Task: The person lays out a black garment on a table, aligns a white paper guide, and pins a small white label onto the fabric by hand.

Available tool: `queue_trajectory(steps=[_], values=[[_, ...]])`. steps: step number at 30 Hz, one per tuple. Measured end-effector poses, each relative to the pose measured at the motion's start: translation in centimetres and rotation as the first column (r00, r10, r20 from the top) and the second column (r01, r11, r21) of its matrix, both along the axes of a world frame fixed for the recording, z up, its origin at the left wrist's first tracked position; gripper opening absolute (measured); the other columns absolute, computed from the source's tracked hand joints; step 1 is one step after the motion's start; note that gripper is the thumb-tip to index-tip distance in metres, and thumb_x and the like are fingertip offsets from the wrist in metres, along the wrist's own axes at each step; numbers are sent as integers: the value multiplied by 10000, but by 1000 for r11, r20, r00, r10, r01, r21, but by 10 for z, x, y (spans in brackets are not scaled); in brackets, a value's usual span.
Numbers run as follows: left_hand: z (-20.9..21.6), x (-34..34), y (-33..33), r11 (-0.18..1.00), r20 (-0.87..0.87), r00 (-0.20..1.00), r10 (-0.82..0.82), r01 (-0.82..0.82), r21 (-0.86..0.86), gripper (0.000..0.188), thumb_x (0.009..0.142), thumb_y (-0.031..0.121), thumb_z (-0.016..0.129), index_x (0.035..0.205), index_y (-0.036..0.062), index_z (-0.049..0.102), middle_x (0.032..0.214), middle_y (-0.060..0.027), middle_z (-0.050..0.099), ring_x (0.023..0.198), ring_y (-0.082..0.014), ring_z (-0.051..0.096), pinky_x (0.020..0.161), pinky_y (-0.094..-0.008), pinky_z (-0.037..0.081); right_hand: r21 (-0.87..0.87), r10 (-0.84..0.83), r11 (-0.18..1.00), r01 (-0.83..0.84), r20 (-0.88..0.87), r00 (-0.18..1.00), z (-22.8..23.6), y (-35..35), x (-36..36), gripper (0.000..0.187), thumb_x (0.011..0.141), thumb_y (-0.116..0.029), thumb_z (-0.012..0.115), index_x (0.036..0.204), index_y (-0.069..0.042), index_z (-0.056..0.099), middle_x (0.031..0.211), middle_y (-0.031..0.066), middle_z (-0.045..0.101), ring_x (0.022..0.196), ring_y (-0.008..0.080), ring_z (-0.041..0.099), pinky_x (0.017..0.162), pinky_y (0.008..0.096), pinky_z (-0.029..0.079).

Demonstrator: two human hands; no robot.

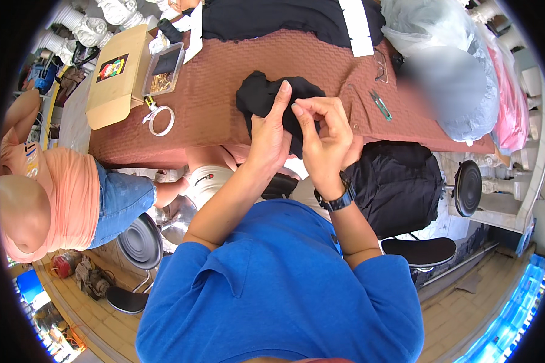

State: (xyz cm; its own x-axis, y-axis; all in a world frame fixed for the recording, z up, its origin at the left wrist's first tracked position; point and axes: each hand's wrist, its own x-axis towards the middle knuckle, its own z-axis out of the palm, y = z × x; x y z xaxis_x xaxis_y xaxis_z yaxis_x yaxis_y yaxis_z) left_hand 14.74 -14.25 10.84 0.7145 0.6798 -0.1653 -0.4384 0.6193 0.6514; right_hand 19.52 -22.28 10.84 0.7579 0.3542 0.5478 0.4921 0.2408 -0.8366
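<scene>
A bunched piece of black cloth (257, 94) is held up near the front edge of the covered table. My left hand (269, 138) grips it, thumb pointing up and the other fingers hidden behind the cloth. Close beside it on the right, my right hand (328, 130) has thumb and forefinger pinched together. Whatever sits in that pinch is too small to make out. A dark watch (340, 199) is on my right wrist. To the right of my hands, green-handled thread snips (381, 106) lie on the brown tablecloth (212, 91).
Left on the table stand a cardboard box (118, 78), a clear plastic container (165, 68) and a white ring (161, 121). More black fabric (272, 18) lies at the far side. Plastic bags (430, 27) crowd the right. Another person (72, 187) is at the left; black cloth (399, 187) hangs at my right.
</scene>
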Motion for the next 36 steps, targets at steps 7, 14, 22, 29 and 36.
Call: queue_trajectory(steps=[7,14,22,29,36], values=[[6,-4,-8,994,25,1000,-14,11,111,247,1027,308,650,1093,70,630,1045,-29,637,964,-117,622,865,-309,536,99,60,994,-44,-168,984,-8,5,0,129,884,46,748,1009,23,735,911,49,632,771,86,596,679,230,495],[5,-3,-12,993,30,999,-26,22,114,234,1032,284,644,1127,71,624,1059,-26,637,1006,-121,624,888,-317,536,81,79,995,-61,-232,969,-6,3,5,147,900,28,753,1046,20,743,896,-6,587,791,54,554,711,200,442],[-1,0,-13,993,29,999,-14,11,118,245,1022,281,660,1139,68,626,1079,-28,640,1018,-125,627,902,-319,537,86,85,994,-66,-241,967,-10,3,9,174,903,30,748,1076,15,750,883,-11,580,790,52,534,710,195,430],[-4,1,-12,993,27,1000,-16,12,117,251,1022,281,661,1149,69,624,1091,-35,643,1017,-127,632,901,-315,543,69,99,994,-83,-260,960,-8,1,10,181,901,38,745,1081,22,752,891,-10,578,813,55,526,727,193,424],[-9,2,-11,993,17,1000,8,-10,122,232,1023,279,660,1126,74,630,1085,-30,645,1015,-123,631,895,-309,541,67,100,994,-85,-261,960,-8,3,11,172,891,36,749,1062,28,754,856,-11,555,753,45,511,653,194,408]])
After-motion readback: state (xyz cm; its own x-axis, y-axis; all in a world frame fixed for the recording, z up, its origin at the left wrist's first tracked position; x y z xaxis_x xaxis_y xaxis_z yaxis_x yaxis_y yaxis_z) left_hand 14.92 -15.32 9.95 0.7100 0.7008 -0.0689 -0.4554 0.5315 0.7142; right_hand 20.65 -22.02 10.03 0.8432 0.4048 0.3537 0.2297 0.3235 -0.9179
